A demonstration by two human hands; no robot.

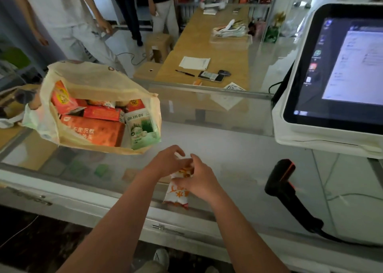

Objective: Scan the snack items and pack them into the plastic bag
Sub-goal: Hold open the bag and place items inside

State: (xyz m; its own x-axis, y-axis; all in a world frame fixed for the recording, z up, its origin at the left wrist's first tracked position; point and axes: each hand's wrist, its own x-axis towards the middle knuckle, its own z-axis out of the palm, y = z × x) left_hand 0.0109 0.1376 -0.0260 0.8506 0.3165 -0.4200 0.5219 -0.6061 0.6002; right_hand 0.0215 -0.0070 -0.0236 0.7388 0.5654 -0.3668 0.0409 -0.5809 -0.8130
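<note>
A white and orange snack packet hangs over the near edge of the glass counter. My right hand grips its upper part from the right. My left hand holds its top end from the left, fingers curled round it. The beige plastic bag stands open at the left on the counter, with several red and orange boxes and a green and white pouch inside. A black barcode scanner sits upright at the right, apart from both hands.
A white touchscreen register stands at the right. A wooden table behind the glass carries a pen, paper and a phone. A person stands behind the bag, others farther back.
</note>
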